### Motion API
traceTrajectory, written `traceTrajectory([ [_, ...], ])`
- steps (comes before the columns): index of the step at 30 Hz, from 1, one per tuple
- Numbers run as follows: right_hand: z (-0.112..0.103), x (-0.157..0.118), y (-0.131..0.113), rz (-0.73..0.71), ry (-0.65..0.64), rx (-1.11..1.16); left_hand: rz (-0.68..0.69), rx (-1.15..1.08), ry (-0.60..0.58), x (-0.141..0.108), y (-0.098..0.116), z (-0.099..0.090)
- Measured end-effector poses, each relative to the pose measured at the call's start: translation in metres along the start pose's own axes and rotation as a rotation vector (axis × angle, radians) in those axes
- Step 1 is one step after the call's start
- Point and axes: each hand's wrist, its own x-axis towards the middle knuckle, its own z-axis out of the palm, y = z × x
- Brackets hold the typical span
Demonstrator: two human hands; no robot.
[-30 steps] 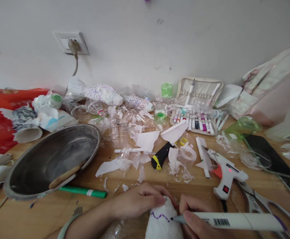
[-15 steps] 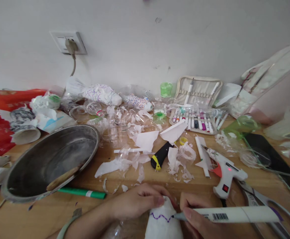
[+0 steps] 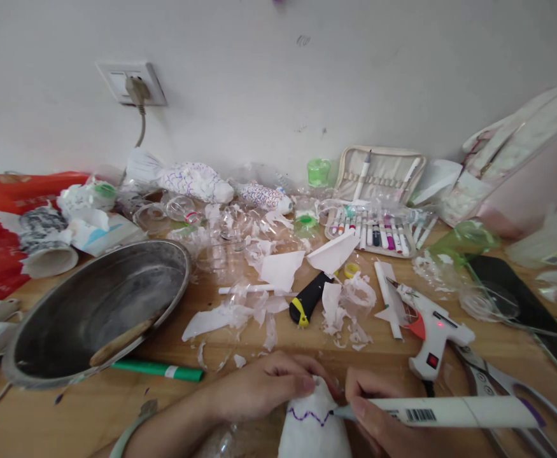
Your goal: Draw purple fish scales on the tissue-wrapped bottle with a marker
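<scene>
At the bottom centre is a white paper-covered form (image 3: 312,439) with a wavy purple line across it. My left hand (image 3: 263,388) grips its top end, thumb on the near side and fingers behind. In my right hand (image 3: 378,413) is a white marker (image 3: 459,412) with a purple end, held almost level. The marker's tip touches the right end of the purple line. Part of the form lies below the picture's edge.
Beyond my hands lie torn paper scraps (image 3: 221,320), a black-and-yellow cutter (image 3: 308,299) and a glue gun (image 3: 438,331). A metal basin (image 3: 101,305) is at left, scissors (image 3: 517,388) at right. Two scale-patterned fish shapes (image 3: 197,181) and a marker case (image 3: 382,172) stand near the wall.
</scene>
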Motion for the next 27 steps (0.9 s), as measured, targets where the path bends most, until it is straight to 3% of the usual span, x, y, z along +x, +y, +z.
traceTrajectory([
  [5,-0.005,-0.001,-0.006,-0.043,0.058,-0.011,-0.019,0.035,0.013,0.000,0.001,0.000],
  [11,-0.001,0.000,-0.005,-0.039,0.010,0.004,-0.003,0.015,-0.002,0.000,0.001,0.001],
  [27,-0.004,-0.001,-0.016,-0.086,0.102,-0.075,-0.041,0.026,0.040,0.000,-0.002,0.001],
])
